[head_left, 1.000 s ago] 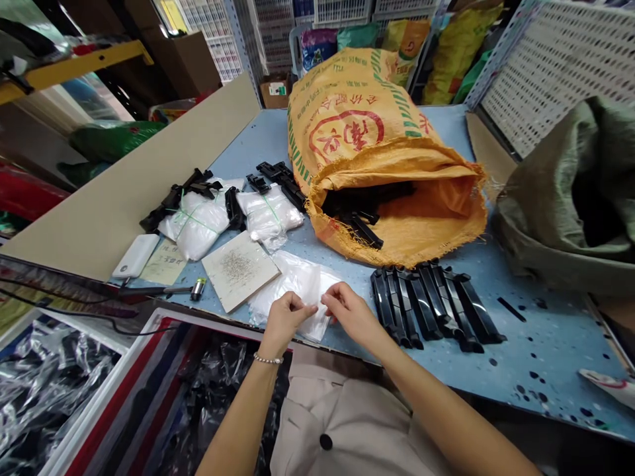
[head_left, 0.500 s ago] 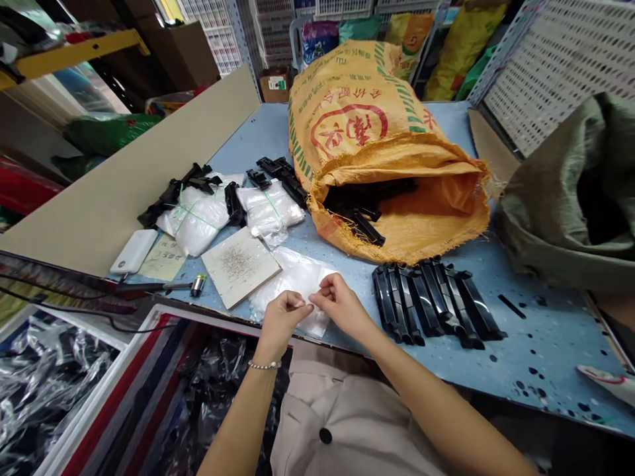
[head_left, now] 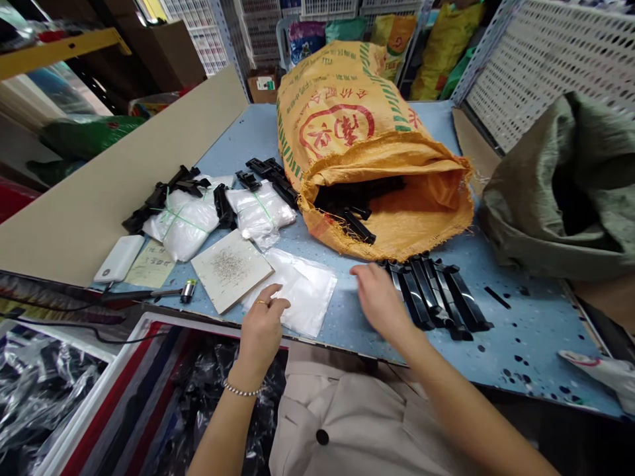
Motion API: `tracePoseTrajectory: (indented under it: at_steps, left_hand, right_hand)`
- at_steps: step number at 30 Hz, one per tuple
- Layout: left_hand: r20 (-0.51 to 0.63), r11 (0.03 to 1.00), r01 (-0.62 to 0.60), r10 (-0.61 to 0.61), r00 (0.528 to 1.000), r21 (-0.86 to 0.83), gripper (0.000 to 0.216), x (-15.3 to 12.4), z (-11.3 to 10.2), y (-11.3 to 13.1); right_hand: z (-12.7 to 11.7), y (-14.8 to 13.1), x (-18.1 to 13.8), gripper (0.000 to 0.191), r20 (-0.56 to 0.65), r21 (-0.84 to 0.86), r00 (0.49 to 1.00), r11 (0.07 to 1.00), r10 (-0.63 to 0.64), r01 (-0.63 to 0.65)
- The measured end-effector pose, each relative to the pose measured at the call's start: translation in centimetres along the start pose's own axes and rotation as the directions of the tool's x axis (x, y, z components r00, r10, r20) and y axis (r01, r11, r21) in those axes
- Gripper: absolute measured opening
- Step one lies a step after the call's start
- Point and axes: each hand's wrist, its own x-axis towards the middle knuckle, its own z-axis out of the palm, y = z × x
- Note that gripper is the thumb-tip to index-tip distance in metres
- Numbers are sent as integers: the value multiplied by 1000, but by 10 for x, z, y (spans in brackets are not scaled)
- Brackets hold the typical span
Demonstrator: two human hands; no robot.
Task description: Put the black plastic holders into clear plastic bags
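My left hand (head_left: 262, 324) rests at the near-left edge of a flat stack of clear plastic bags (head_left: 310, 297), its thumb and fingers slightly apart with nothing seen between them. My right hand (head_left: 381, 301) is over the left end of a row of glossy black plastic parts (head_left: 439, 294), covering the leftmost ones. Its fingertips point left and are partly hidden, so whether they grip a part cannot be made out. A square whitish board (head_left: 231, 268) with dark specks on it lies left of the bags, overlapping their edge.
An open orange woven sack (head_left: 347, 132) with black parts inside lies behind the row. Tied bundles of clear bags (head_left: 186, 228) and loose black parts are at left, near a white power bank (head_left: 119, 259) and a handled tool (head_left: 186, 291). A green-grey sack (head_left: 530, 192) stands at right.
My hands were together over the plastic bags, fingertips pinched. They have parted: the right moved right to the black parts, the left drew back left. The view has shifted slightly.
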Motion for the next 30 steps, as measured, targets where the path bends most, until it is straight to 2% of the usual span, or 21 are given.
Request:
tracePoseTrajectory:
  at_steps: [1,3,6,8,9,11,12,13,14,15,16,17,18,19,22,24,27,30]
  left_hand:
    - [37,999,-11,9,999,43,37,1,1,-2]
    - [74,998,0,-4,997,57,39,4,4,-4]
    - [117,999,38,-35,992,-23,33,9,11,-6]
    - [141,992,81,-67,988,-100,34,9,16,-5]
    - [151,983,109,-86,985,-148,35,9,19,-3]
    - [170,951,166,-124,978,-261,38,8,25,0]
    - [180,928,192,-139,974,-321,40,8,29,3]
    - [190,902,215,-152,970,-376,42,9,33,4]
    - [202,877,234,-162,966,-420,44,9,37,6]
    - [207,857,248,-169,964,-451,46,10,40,6]
    - [208,847,252,-172,963,-467,48,11,42,6]
    - [206,847,253,-174,963,-468,50,11,43,4]
    - [200,856,252,-178,963,-451,53,11,43,2]
    - [192,873,250,-184,964,-418,56,11,41,-1]
    - [168,940,231,-193,967,-250,60,8,31,-7]
    - [147,972,191,-170,974,-137,62,6,24,-5]
    - [138,993,114,-108,985,-41,69,3,16,7]
    - [185,999,-12,21,983,-46,74,-4,13,27]
  right_hand:
    - [-9,12,1,37,-16,-109,999,993,-38,36]
    - [-24,36,6,42,79,-220,981,957,-176,189]
    - [-43,58,23,37,307,-104,873,898,-379,427]
    - [-57,62,33,31,368,41,822,891,-434,452]
    - [-64,60,35,27,362,110,826,900,-432,422]
    - [-73,52,30,22,331,274,871,921,-362,278]
    - [-74,46,23,22,339,389,892,908,-298,156]
    - [-71,38,14,24,386,514,894,858,-230,-1]
    - [-65,30,4,27,470,623,865,761,-176,-183]
    - [-56,23,-8,31,567,691,811,619,-143,-373]
    - [-45,15,-19,33,667,695,731,474,-146,-540]
    - [-33,9,-29,34,730,670,666,355,-154,-652]
    - [-21,4,-38,34,765,641,626,266,-149,-720]
    - [-11,0,-44,33,782,623,610,208,-130,-754]
    - [4,-7,-57,29,753,656,658,112,-27,-747]
    - [6,-10,-60,27,740,672,672,69,-35,-737]
    - [9,-14,-59,28,761,647,644,23,-82,-762]
    - [23,-17,-51,30,770,636,636,-22,-56,-771]
